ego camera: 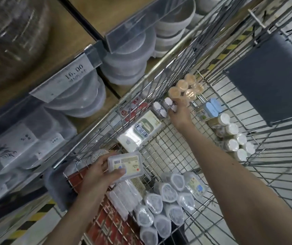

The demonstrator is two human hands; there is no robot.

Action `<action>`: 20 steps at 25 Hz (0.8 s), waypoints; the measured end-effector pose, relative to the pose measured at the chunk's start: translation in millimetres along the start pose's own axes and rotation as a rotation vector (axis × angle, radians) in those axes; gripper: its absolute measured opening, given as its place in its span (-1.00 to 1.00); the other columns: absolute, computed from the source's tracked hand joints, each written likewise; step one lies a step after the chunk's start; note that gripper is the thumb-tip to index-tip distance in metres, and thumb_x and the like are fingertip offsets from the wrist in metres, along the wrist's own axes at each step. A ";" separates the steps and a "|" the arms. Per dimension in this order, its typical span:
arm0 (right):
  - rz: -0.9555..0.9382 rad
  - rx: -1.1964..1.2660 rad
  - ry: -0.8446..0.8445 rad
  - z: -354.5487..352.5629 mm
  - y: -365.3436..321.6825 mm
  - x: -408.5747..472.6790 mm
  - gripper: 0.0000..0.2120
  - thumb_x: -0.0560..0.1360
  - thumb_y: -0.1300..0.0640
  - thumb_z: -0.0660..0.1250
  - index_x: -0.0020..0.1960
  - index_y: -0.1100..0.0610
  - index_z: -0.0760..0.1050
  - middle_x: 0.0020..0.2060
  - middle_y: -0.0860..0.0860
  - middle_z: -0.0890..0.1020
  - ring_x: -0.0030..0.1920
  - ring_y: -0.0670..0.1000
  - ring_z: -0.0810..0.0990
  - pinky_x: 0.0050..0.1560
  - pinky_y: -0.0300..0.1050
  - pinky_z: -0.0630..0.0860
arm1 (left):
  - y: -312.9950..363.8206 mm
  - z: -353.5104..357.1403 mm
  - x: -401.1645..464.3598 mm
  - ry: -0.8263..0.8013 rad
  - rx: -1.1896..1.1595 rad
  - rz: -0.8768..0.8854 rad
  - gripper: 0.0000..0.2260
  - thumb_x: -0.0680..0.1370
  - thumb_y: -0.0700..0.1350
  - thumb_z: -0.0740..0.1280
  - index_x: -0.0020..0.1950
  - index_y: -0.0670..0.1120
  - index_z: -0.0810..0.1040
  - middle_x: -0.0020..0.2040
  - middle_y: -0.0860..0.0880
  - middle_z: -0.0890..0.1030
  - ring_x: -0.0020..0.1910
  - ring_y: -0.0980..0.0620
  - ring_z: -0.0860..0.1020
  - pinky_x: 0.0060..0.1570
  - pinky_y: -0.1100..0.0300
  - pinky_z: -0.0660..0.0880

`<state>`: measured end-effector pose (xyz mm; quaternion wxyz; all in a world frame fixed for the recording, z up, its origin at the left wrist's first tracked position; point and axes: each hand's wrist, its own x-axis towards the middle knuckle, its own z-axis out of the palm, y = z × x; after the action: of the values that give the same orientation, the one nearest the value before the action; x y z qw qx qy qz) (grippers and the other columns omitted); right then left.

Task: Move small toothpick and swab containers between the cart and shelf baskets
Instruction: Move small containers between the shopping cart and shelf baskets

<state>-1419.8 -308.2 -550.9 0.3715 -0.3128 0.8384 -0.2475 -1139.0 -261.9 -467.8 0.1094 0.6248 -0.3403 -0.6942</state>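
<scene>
Above a wire shopping cart, the left hand grips a small clear rectangular container, fingers and thumb curled round its edges near the cart's left rim. Farther right, the right hand reaches deep into the cart, fingers curled among small white-capped containers below tan-lidded tubs; blur hides whether it holds one.

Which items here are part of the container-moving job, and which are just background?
Job: flat labelled box in left hand; small white containers at right hand; cart.
Background: stacked tubs on shelf; price tag; dark panel.
</scene>
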 end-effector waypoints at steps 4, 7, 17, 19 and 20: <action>0.067 0.072 -0.079 9.8 0.7 9.6 -0.59 0.56 0.22 0.23 0.39 0.09 0.30 0.28 0.10 0.50 0.25 0.16 0.47 0.31 0.20 0.38 | -2.2 2.2 5.5 0.018 -0.001 -0.002 -0.64 0.40 -0.35 0.44 0.08 0.01 0.56 -0.03 -0.03 0.69 -0.02 -0.04 0.65 -0.17 0.15 0.53; 0.103 0.151 -0.104 12.8 6.7 16.0 -0.61 0.54 0.21 0.23 0.37 0.10 0.35 0.27 0.11 0.51 0.25 0.16 0.48 0.32 0.24 0.37 | -2.1 5.3 6.0 0.009 -0.023 -0.016 -0.63 0.40 -0.36 0.43 0.13 -0.05 0.55 0.00 -0.04 0.69 -0.01 -0.04 0.65 -0.25 0.24 0.56; 0.116 0.319 -0.087 17.1 11.1 13.5 -0.58 0.57 0.18 0.21 0.42 0.14 0.28 0.35 0.07 0.43 0.36 0.09 0.37 0.40 0.04 0.26 | -7.5 14.5 5.4 -0.013 -0.025 -0.001 -0.62 0.43 -0.34 0.42 0.17 -0.01 0.54 0.02 -0.01 0.68 0.00 -0.01 0.65 -0.17 0.22 0.52; 0.135 0.336 -0.090 14.4 8.6 9.6 -0.57 0.59 0.18 0.21 0.44 0.16 0.24 0.37 0.07 0.40 0.35 0.06 0.35 0.31 -0.08 0.26 | -8.8 15.4 5.1 -0.008 -0.002 0.002 -0.61 0.43 -0.33 0.43 0.17 0.01 0.54 0.03 0.00 0.68 0.02 0.00 0.64 -0.12 0.15 0.53; 0.148 0.348 -0.091 13.1 7.9 6.7 -0.57 0.60 0.16 0.20 0.44 0.16 0.23 0.36 0.07 0.39 0.32 0.06 0.37 0.25 -0.11 0.27 | -9.1 15.8 4.9 -0.010 0.002 0.003 -0.61 0.43 -0.33 0.43 0.17 0.02 0.54 0.04 0.00 0.67 0.03 -0.01 0.64 -0.07 0.11 0.53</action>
<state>-1415.9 -310.0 -567.0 0.4746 -0.1922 0.7860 -0.3464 -1152.3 -252.6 -477.5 0.1080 0.6210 -0.3423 -0.6968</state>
